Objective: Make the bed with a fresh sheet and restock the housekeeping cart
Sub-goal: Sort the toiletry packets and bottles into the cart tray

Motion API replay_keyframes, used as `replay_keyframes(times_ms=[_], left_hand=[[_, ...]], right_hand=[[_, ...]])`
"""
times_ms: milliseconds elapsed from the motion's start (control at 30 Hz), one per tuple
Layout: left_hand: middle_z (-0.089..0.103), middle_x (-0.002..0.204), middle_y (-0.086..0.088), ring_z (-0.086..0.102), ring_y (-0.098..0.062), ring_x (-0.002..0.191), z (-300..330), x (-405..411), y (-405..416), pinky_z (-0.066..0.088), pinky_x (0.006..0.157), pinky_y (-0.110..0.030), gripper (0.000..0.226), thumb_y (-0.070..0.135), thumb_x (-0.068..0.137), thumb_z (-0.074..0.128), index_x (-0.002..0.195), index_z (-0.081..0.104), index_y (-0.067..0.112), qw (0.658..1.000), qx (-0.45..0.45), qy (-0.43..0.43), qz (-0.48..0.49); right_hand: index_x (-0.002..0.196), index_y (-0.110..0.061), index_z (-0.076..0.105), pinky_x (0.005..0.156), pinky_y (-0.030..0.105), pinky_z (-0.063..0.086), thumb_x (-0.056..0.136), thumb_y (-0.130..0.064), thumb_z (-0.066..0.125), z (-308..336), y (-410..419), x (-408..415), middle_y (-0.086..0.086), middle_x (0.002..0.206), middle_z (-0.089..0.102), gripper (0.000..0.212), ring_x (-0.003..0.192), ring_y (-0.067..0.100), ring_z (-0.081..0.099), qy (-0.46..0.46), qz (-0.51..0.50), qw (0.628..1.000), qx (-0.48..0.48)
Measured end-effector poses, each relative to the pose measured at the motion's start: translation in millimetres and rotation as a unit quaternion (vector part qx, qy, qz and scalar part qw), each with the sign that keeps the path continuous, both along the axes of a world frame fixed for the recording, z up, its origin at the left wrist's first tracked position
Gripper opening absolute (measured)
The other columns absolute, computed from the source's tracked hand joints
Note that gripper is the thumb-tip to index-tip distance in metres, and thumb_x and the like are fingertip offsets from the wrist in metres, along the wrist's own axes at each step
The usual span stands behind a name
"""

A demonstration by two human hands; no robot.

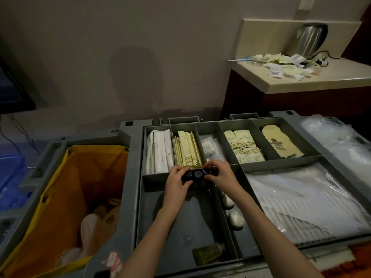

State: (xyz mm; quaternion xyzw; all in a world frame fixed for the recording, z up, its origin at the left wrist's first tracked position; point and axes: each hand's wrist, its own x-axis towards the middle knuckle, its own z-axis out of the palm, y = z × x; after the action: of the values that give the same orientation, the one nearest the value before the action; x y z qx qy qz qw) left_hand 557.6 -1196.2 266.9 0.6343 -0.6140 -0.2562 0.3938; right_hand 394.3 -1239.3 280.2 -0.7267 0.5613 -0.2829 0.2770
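Note:
The grey housekeeping cart tray [138,197] fills the lower view, split into compartments. My left hand [176,182] and my right hand [219,173] together grip a row of small black-capped bottles [197,174], held over the divider at the near end of the yellow sachet compartment [185,149]. White wrapped packets [158,151] lie in the slot to the left. The large front compartment below my hands holds one small yellow-green bottle [208,253] lying on its side.
A yellow linen bag [60,189] with pale items hangs at the cart's left. Folded plastic-wrapped white liners [301,201] fill the right compartment. Slippers [282,144] and sachets [244,145] sit in the back slots. A counter [301,81] at the right carries scattered packets and a kettle [310,40].

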Motion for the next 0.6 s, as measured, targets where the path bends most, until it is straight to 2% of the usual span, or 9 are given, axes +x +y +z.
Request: replay_keyframes(times_ms=[67,233,333,433,600], left_hand=[[0.043,0.125,0.007,0.036,-0.001,0.117,-3,0,3,0.029,0.1,-0.017,0.05,0.014,0.082,0.07,0.13,0.055,0.02,1.0,-0.003,-0.019,0.007],[0.044,0.12,0.007,0.035,-0.009,0.114,4,-5,-6,0.035,0.092,-0.022,0.037,0.037,0.085,0.066,0.12,0.062,0.028,0.994,-0.011,-0.11,0.015],[0.048,0.119,0.006,0.036,-0.011,0.111,6,-8,-10,0.033,0.093,-0.022,0.031,0.035,0.087,0.064,0.116,0.066,0.024,0.993,-0.028,-0.117,0.013],[0.051,0.118,0.006,0.033,-0.008,0.108,2,-8,-9,0.031,0.093,-0.022,0.028,0.032,0.086,0.065,0.112,0.068,0.023,0.993,-0.047,-0.106,0.018],[0.052,0.119,0.006,0.035,-0.013,0.11,-1,-10,-12,0.027,0.091,-0.024,0.024,0.029,0.085,0.067,0.108,0.07,0.023,0.994,-0.056,-0.094,0.027]], right_hand=[[0.096,-0.027,0.058,0.092,0.026,0.039,0.079,-0.01,0.072,-1,1,-1,-0.02,0.096,0.047,0.027,0.107,0.01,0.043,-0.007,-0.002,1.0,0.005],[0.098,-0.031,0.06,0.095,0.035,0.048,0.079,-0.009,0.072,-2,1,-4,-0.014,0.101,0.053,0.031,0.106,0.014,0.052,-0.016,0.003,1.0,0.003],[0.099,-0.024,0.064,0.092,0.035,0.051,0.08,-0.005,0.07,0,2,-3,-0.01,0.098,0.058,0.028,0.102,0.013,0.056,-0.017,-0.003,1.0,-0.009],[0.102,-0.017,0.066,0.092,0.031,0.048,0.081,-0.005,0.069,0,3,-2,-0.01,0.095,0.056,0.025,0.101,0.012,0.053,0.006,-0.005,1.0,-0.03],[0.104,-0.017,0.067,0.092,0.034,0.047,0.081,-0.007,0.07,-2,4,-2,-0.011,0.095,0.056,0.026,0.103,0.013,0.05,0.021,-0.014,0.999,-0.041]])
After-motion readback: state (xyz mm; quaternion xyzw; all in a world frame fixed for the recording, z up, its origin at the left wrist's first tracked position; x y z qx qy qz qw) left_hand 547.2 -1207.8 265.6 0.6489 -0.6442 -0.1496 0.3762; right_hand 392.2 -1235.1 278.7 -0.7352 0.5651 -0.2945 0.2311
